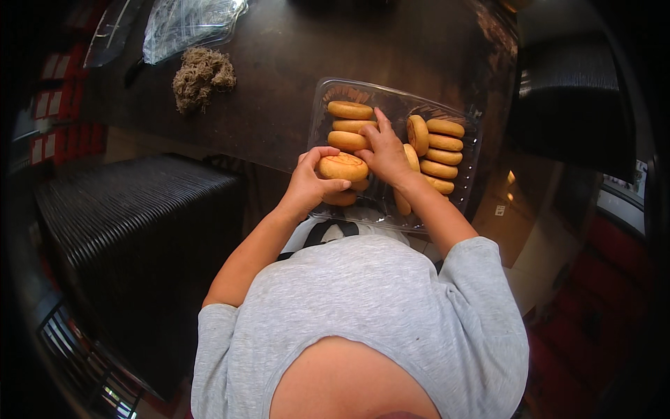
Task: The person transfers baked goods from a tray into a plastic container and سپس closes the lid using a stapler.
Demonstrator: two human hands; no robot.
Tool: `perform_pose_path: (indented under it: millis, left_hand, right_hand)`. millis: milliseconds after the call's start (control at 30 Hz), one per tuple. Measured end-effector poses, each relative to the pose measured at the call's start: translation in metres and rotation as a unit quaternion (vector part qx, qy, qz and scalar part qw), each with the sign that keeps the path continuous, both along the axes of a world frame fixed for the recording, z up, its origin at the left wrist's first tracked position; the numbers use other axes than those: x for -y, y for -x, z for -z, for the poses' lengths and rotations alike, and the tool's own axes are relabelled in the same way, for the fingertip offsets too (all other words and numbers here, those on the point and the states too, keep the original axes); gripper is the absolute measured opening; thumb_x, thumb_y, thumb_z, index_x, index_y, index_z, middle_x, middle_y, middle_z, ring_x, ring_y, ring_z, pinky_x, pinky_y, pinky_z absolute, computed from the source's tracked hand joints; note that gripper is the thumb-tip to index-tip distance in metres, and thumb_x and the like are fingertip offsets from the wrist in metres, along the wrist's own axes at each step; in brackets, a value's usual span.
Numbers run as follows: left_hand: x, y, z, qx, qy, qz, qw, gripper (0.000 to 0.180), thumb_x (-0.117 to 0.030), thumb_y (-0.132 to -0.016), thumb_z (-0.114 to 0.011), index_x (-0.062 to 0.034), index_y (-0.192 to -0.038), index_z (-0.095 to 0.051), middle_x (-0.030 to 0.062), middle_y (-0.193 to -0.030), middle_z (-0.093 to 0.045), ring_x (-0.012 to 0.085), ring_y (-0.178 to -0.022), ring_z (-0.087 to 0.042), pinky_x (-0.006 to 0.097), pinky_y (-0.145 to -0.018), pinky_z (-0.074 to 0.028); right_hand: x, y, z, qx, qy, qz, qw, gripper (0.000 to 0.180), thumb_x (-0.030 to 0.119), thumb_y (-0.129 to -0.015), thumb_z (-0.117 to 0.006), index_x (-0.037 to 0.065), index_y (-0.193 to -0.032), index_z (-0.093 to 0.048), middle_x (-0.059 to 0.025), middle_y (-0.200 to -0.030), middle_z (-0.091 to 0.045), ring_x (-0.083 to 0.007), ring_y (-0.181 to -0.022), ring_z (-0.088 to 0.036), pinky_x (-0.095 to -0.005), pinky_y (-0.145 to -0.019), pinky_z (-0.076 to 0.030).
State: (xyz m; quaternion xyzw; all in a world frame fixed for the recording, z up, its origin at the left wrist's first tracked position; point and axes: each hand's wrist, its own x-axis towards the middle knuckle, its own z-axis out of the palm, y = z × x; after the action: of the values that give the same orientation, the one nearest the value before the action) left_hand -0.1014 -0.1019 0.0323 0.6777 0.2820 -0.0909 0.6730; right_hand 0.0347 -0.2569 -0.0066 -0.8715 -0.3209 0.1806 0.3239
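The left forearm (257, 237) and the right forearm (436, 211) reach forward and slant toward each other. The left hand (307, 183) is curved, with thumb and fingers bent in a grip. The right hand (387, 150) lies farther forward, its visible fingers parted.

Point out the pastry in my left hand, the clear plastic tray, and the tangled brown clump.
Round pastry (343, 167): head view, middle of its upper face.
Clear plastic tray (391, 91): head view, far rim.
Tangled brown clump (202, 77): head view, its middle.
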Motion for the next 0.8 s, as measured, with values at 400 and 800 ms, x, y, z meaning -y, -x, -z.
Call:
perform_pose_path:
  millis: [400, 800]
  left_hand:
    - [-0.002, -0.025, 0.006, 0.026, -0.023, -0.006, 0.999, 0.05, -0.007, -0.081, -0.076, -0.006, -0.123, -0.049, 0.0093, -0.117, -0.056, 0.0175, -0.104, -0.061, 0.028, -0.087, -0.052]
    - [-0.039, -0.045, -0.04, 0.091, 0.101, -0.11, 0.985, 0.04, -0.018, -0.094, -0.065, -0.0068, -0.126, -0.045, 0.0108, -0.116, -0.058, 0.0202, -0.099, -0.064, 0.034, -0.088, -0.056]
  right_hand:
    - [0.01, -0.028, 0.035, -0.273, -0.111, 0.086, 0.952, 0.042, 0.021, -0.084, -0.071, 0.007, -0.116, -0.047, -0.0197, -0.114, -0.058, -0.0357, -0.106, -0.058, -0.0406, -0.092, -0.046]
    - [0.003, 0.008, -0.006, -0.212, -0.083, 0.074, 0.971, 0.04, 0.017, -0.088, -0.067, 0.002, -0.115, -0.042, -0.0226, -0.126, -0.046, -0.0342, -0.117, -0.048, -0.0383, -0.099, -0.04]
